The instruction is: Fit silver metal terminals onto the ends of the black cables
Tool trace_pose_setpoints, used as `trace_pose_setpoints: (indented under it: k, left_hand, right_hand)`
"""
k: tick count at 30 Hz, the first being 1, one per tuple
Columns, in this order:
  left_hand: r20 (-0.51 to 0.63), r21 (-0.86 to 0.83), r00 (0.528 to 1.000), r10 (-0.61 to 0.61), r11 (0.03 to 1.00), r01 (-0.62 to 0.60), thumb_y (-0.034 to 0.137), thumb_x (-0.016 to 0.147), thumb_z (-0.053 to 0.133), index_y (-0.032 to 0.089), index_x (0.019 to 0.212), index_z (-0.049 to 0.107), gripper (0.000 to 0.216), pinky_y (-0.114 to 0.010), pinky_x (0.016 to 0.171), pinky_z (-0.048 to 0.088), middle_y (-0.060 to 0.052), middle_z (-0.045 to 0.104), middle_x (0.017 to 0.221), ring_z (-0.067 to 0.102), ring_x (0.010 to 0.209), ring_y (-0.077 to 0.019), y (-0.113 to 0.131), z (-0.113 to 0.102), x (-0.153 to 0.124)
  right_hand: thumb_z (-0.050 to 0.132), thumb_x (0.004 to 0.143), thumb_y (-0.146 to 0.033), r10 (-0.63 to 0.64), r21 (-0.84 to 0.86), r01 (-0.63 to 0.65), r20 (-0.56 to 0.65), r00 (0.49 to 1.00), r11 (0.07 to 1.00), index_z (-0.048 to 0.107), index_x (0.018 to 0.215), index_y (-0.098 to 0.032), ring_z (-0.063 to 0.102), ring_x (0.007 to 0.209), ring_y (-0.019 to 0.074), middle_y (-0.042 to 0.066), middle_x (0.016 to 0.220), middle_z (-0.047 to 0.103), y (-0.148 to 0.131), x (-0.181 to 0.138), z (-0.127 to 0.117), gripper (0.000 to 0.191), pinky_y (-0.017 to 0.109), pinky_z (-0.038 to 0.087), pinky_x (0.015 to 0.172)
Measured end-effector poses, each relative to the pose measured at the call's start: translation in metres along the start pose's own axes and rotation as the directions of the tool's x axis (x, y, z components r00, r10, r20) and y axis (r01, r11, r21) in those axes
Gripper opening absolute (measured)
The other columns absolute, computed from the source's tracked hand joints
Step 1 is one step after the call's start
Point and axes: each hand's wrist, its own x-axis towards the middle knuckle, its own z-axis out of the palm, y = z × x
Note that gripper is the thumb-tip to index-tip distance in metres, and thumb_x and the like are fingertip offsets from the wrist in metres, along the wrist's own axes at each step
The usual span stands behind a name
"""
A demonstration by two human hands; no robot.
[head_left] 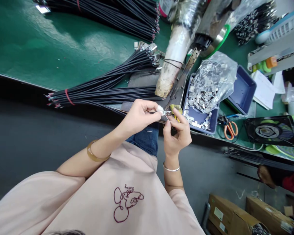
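Note:
A small silver metal connector [167, 113], like a USB plug, sits between my two hands. My left hand [143, 114] pinches its left end; a white cover wraps one fingertip. At its other end, the index finger and thumb of my right hand [177, 132] close around it, the remaining fingers curled. The exact contact of the fingertips is partly hidden. Just behind lies a yellow wrapped piece [175, 107] on the bench edge. To the left, black cables [107, 94] tied with a red band lie with their ends near my left hand.
A blue tray [212, 127] holds several loose metal shells and a plastic bag [217, 78]. Orange-handled scissors [230, 130] and a black fan [270, 131] lie further right. A wrapped white tube [172, 62] slants over the bench. More cables [117, 14] lie at the back. Cardboard boxes [227, 212] stand on the floor.

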Motion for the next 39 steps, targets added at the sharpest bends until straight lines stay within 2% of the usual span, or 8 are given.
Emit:
trace_pose_setpoints:
  k: [5,9,14,22,25,29,36,39]
  left_hand:
    - [0.007,0.008,1.0,0.022,1.0,-0.022,0.016,0.072,0.065,0.012,0.062,0.069,0.011,-0.021,0.054,0.033,0.001,0.056,0.059,0.044,0.055,-0.0072,-0.004,0.0,0.001]
    - [-0.038,0.03,0.997,0.063,0.998,-0.062,0.015,0.073,0.064,0.013,0.062,0.067,0.011,-0.021,0.052,0.03,0.002,0.053,0.058,0.039,0.053,-0.0059,-0.005,0.002,0.003]
    - [-0.072,0.08,0.993,0.094,0.993,-0.088,0.014,0.072,0.064,0.013,0.064,0.064,0.009,-0.021,0.048,0.021,0.005,0.042,0.054,0.03,0.051,-0.005,-0.006,0.005,0.003]
    - [-0.142,0.083,0.982,0.124,0.99,-0.113,0.016,0.073,0.067,0.014,0.063,0.065,0.01,-0.021,0.048,0.027,0.002,0.049,0.056,0.037,0.052,-0.0068,-0.005,0.007,0.003]
    - [-0.129,0.065,0.985,0.111,0.992,-0.104,0.016,0.073,0.067,0.014,0.065,0.068,0.008,-0.02,0.049,0.029,0.002,0.05,0.056,0.038,0.052,-0.0067,-0.004,0.006,0.003]
    - [-0.072,0.068,0.994,0.086,0.994,-0.081,0.015,0.073,0.065,0.013,0.065,0.069,0.009,-0.021,0.054,0.035,0.001,0.055,0.061,0.043,0.057,-0.0078,-0.005,0.004,0.001]
    - [-0.051,0.106,0.997,0.063,0.993,-0.057,0.014,0.073,0.062,0.013,0.062,0.062,0.01,-0.021,0.051,0.024,0.003,0.043,0.058,0.032,0.055,-0.0061,-0.004,0.004,0.002]
    - [-0.049,0.081,0.997,0.054,0.995,-0.05,0.015,0.072,0.062,0.014,0.062,0.06,0.01,-0.022,0.052,0.025,0.004,0.042,0.058,0.033,0.055,-0.0062,-0.004,0.005,0.002]
  right_hand:
    - [0.064,0.09,-0.014,0.076,-0.042,-0.075,0.027,0.997,0.996,0.063,0.096,-0.021,0.077,0.102,0.0184,0.005,0.113,0.077,0.001,0.004,-0.001,0.009,0.031,0.066,0.078]
    - [0.063,0.09,-0.016,0.117,-0.004,-0.116,0.033,0.993,0.993,0.062,0.093,-0.022,0.077,0.1,0.0179,0.006,0.114,0.077,0.0,0.007,0.001,0.007,0.031,0.067,0.077]
    - [0.061,0.092,-0.018,0.151,0.003,-0.152,0.05,0.987,0.988,0.062,0.093,-0.022,0.076,0.104,0.0189,0.006,0.114,0.077,0.0,0.008,0.001,0.004,0.031,0.066,0.079]
    - [0.063,0.09,-0.015,0.145,0.012,-0.145,0.038,0.989,0.989,0.063,0.093,-0.022,0.076,0.103,0.0176,0.006,0.116,0.076,-0.005,0.014,0.001,0.008,0.032,0.068,0.082]
    - [0.064,0.088,-0.013,0.122,0.014,-0.123,0.052,0.991,0.992,0.062,0.09,-0.022,0.076,0.103,0.0172,0.006,0.117,0.076,-0.007,0.015,0.0,0.009,0.034,0.068,0.084]
    - [0.063,0.089,-0.015,0.134,-0.001,-0.134,0.069,0.989,0.991,0.06,0.088,-0.022,0.077,0.096,0.0168,0.006,0.116,0.076,-0.006,0.013,-0.003,0.007,0.032,0.069,0.078]
    - [0.067,0.087,-0.013,0.112,-0.032,-0.11,0.048,0.993,0.993,0.065,0.095,-0.022,0.077,0.098,0.0169,0.003,0.108,0.078,-0.003,0.013,-0.004,0.012,0.03,0.066,0.078]
    - [0.067,0.087,-0.013,0.098,-0.047,-0.096,0.055,0.994,0.994,0.066,0.096,-0.022,0.076,0.097,0.0162,0.003,0.108,0.078,-0.003,0.015,-0.004,0.013,0.028,0.066,0.077]
